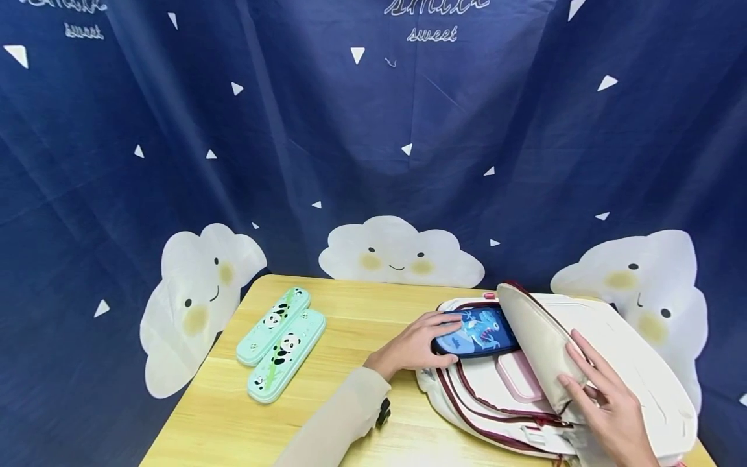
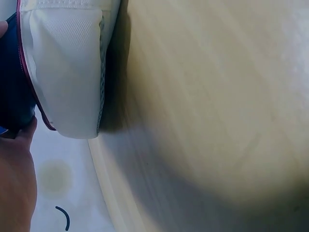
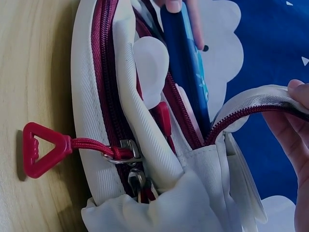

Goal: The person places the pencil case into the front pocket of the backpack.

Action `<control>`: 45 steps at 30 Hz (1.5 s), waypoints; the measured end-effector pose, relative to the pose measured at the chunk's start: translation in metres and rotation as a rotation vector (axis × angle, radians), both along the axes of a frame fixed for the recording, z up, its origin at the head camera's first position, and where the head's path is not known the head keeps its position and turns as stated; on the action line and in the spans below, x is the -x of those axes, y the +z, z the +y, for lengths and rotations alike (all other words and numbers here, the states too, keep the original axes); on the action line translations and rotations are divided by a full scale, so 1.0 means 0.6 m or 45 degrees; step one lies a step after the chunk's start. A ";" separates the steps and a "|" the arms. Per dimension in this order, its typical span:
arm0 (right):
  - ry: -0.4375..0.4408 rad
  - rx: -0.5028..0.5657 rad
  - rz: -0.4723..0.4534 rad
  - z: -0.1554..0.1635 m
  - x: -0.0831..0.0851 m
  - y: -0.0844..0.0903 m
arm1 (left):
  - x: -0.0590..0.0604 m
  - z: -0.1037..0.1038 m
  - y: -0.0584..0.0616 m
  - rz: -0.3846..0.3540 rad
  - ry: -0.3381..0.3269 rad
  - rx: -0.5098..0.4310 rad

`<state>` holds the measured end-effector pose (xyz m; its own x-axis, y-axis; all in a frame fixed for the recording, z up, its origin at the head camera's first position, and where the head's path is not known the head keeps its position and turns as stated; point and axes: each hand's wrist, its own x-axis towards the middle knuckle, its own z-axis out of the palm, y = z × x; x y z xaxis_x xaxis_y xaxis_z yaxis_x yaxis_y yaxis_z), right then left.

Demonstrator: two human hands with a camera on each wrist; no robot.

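Note:
A white backpack (image 1: 636,363) with dark red zips lies on the table, its front pocket unzipped. My left hand (image 1: 415,345) grips one end of a blue pencil case (image 1: 481,332) with a dinosaur print, thumb on the near side. The case's other end is inside the pocket, hidden behind the flap. My right hand (image 1: 615,408) pinches the edge of the pocket flap (image 1: 533,337), holding it lifted away; the right wrist view shows thumb and fingers on that zipped edge (image 3: 251,108). Inside the pocket, a pink case (image 1: 519,376) is partly visible beside the pencil case.
Two mint-green panda pencil cases (image 1: 286,355) lie side by side at the table's left. A red triangular zip pull (image 3: 46,150) hangs from the bag over the wooden table (image 1: 356,311). Behind stands a dark blue curtain (image 1: 373,130) with clouds.

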<state>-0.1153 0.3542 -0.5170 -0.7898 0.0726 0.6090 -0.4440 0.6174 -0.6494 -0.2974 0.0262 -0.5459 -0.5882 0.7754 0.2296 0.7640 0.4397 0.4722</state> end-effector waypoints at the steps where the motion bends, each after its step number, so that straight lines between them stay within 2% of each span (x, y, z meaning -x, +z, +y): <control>1: 0.000 -0.001 0.001 0.000 0.000 0.000 | 0.001 0.001 0.000 -0.003 -0.003 -0.003; 11: -0.003 -0.013 0.021 -0.001 0.000 0.000 | 0.006 0.005 -0.010 -0.056 -0.014 -0.014; 18: -0.004 0.010 0.002 -0.001 0.000 -0.002 | 0.001 0.001 -0.010 -0.112 0.002 -0.006; 21: -0.005 0.010 0.005 -0.002 0.000 -0.004 | -0.002 -0.004 -0.016 -0.179 0.053 -0.026; 25: -0.010 0.011 0.008 -0.004 -0.001 -0.003 | -0.008 -0.012 -0.027 -0.247 0.170 -0.068; 31: -0.018 0.035 -0.009 -0.004 -0.003 0.001 | -0.018 -0.017 -0.036 -0.272 0.332 -0.118; 45: -0.017 0.051 -0.005 -0.006 -0.004 0.000 | -0.040 -0.012 -0.039 -0.324 0.523 -0.195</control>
